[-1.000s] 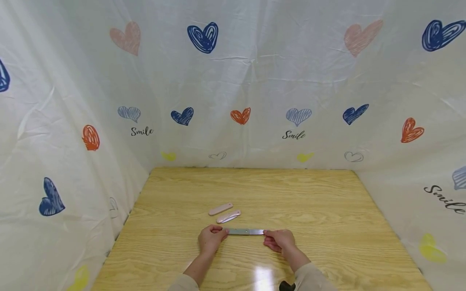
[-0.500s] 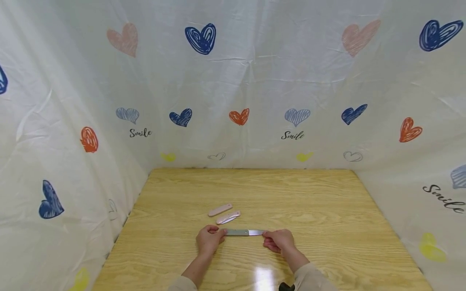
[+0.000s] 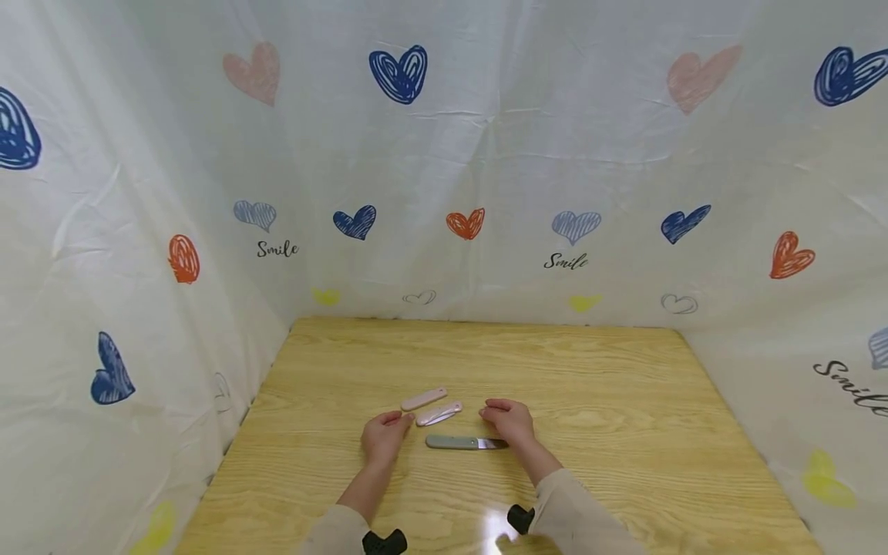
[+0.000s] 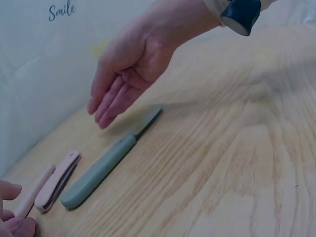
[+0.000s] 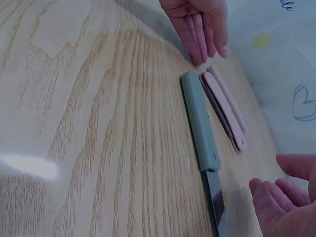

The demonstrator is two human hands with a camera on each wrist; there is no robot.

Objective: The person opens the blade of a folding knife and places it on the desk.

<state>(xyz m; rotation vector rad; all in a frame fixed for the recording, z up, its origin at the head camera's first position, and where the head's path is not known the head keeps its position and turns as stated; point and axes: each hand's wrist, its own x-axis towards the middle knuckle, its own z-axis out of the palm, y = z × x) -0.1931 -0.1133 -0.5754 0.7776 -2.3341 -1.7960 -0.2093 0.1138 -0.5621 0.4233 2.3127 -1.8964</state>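
Head view: The pink folding knife lies on the bench between the hands, its long axis slanting away to the right. The left hand is nearer, fingers just beside its left end; contact cannot be confirmed. The right hand is clear of the other end. The green knife lies crosswise, nearer the person. Backdrop lettering: "Smile".

Left wrist view: The right fingers are extended, gripping nothing. "Smile" repeats.

Right wrist view: The left fingers are extended, holding nothing. No brand is legible.
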